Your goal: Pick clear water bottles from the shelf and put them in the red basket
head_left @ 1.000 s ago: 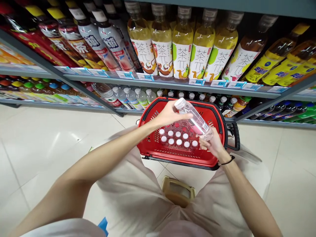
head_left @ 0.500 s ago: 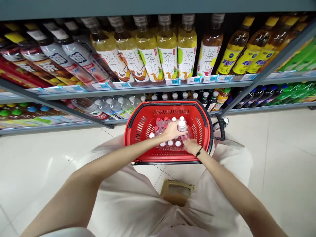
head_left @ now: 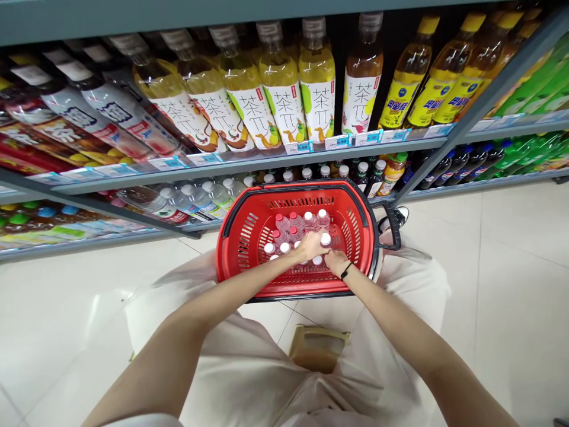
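Note:
A red basket (head_left: 262,289) with black handles rests between my legs. Inside it stand several small pink bottles, some with red caps (head_left: 282,222) and some with white caps. My left hand (head_left: 310,247) is closed round a white-capped bottle (head_left: 326,239) at the right part of the group. My right hand (head_left: 336,261), with a black band at the wrist, is at the lower side of that same bottle, fingers curled and partly hidden; whether it grips the bottle is unclear.
Shelves (head_left: 267,160) of drink bottles span the far side, just beyond the basket. A tan stool (head_left: 317,350) shows below me between my legs. My shoe (head_left: 401,216) is right of the basket on the tiled floor.
My left hand has lowered the white-capped bottle into the basket among the others. The right hand has stayed beside it. The view has shifted slightly.

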`<action>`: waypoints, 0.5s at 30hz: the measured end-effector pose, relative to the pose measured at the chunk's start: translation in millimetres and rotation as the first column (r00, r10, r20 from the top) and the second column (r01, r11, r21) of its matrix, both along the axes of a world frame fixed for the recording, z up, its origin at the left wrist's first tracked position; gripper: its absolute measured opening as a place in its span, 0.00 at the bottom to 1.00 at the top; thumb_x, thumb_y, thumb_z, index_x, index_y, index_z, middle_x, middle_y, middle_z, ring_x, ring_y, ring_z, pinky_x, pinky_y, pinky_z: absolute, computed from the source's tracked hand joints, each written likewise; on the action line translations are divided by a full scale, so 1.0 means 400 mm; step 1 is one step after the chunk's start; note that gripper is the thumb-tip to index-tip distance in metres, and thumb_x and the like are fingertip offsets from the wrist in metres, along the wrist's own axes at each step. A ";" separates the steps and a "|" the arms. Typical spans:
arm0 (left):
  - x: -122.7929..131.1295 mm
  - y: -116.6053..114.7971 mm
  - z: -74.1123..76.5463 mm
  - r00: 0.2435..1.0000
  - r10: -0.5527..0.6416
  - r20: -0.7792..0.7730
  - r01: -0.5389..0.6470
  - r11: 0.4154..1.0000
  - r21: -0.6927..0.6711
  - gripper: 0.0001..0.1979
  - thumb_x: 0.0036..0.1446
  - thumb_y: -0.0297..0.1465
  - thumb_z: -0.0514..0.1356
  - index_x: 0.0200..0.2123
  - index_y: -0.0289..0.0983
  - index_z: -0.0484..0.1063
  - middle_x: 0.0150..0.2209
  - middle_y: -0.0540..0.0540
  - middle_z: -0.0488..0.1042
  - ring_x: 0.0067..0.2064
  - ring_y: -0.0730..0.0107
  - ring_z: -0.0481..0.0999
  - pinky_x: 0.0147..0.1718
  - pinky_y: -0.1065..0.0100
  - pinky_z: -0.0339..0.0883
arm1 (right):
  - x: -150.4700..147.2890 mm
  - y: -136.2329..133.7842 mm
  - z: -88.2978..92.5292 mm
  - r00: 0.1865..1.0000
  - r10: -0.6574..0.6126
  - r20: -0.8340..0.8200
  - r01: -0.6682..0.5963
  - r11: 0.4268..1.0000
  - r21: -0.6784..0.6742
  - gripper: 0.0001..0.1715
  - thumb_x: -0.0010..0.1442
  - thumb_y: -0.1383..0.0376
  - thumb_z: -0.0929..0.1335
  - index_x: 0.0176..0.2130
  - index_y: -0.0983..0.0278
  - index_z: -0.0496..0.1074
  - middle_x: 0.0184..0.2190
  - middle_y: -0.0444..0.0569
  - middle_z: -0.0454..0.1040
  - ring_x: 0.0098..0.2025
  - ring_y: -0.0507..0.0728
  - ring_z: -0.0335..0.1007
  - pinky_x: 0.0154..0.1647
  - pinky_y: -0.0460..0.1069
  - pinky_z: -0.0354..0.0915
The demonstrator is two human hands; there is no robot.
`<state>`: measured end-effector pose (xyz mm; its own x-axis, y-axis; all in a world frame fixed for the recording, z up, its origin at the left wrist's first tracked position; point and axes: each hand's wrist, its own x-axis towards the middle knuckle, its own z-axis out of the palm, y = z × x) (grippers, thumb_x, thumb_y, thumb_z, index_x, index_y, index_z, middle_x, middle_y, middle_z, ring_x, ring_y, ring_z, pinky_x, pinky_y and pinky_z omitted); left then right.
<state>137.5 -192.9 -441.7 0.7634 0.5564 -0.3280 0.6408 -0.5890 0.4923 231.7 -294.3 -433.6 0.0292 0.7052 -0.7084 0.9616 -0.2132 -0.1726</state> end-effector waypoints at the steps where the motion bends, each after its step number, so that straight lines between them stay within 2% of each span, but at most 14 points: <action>1: 0.002 -0.005 -0.017 0.999 -0.012 -0.050 0.012 1.000 -0.005 0.29 0.58 0.39 0.72 0.59 0.34 0.73 0.45 0.40 0.83 0.48 0.55 0.83 0.48 0.61 0.74 | 0.000 -0.001 -0.006 1.000 0.012 -0.012 -0.012 1.000 -0.010 0.19 0.73 0.59 0.71 0.58 0.67 0.75 0.58 0.57 0.75 0.59 0.63 0.75 0.60 0.63 0.73; 5: 0.027 -0.017 -0.067 0.963 -0.036 -0.267 0.033 0.999 -0.015 0.20 0.66 0.41 0.67 0.53 0.32 0.76 0.49 0.39 0.80 0.51 0.57 0.81 0.53 0.52 0.76 | -0.001 -0.004 -0.018 0.998 0.048 -0.032 -0.048 0.999 -0.016 0.19 0.73 0.60 0.71 0.59 0.66 0.74 0.60 0.56 0.75 0.60 0.63 0.74 0.62 0.63 0.72; 8: 0.053 -0.023 -0.071 0.923 -0.073 -0.377 0.067 0.997 -0.028 0.14 0.68 0.37 0.66 0.48 0.32 0.78 0.50 0.40 0.80 0.53 0.58 0.80 0.55 0.50 0.75 | -0.007 -0.005 -0.013 0.998 0.056 -0.012 -0.057 0.998 -0.019 0.18 0.73 0.59 0.71 0.57 0.67 0.75 0.58 0.56 0.76 0.59 0.63 0.75 0.61 0.63 0.72; 11: 0.073 -0.030 -0.041 0.902 -0.098 -0.420 0.097 0.995 -0.024 0.12 0.67 0.35 0.67 0.48 0.32 0.78 0.51 0.41 0.79 0.55 0.58 0.80 0.57 0.50 0.75 | -0.018 -0.008 0.002 0.998 0.061 0.019 -0.061 0.998 -0.022 0.17 0.73 0.60 0.71 0.56 0.68 0.76 0.56 0.56 0.77 0.57 0.62 0.77 0.59 0.62 0.74; 15: 0.077 -0.035 0.039 0.909 -0.066 -0.411 0.070 0.998 -0.005 0.11 0.66 0.35 0.68 0.46 0.32 0.78 0.48 0.42 0.81 0.51 0.60 0.81 0.53 0.53 0.77 | -0.035 -0.011 0.021 0.997 0.066 0.043 -0.067 0.998 0.011 0.16 0.73 0.61 0.71 0.55 0.68 0.76 0.53 0.55 0.78 0.54 0.60 0.78 0.56 0.60 0.76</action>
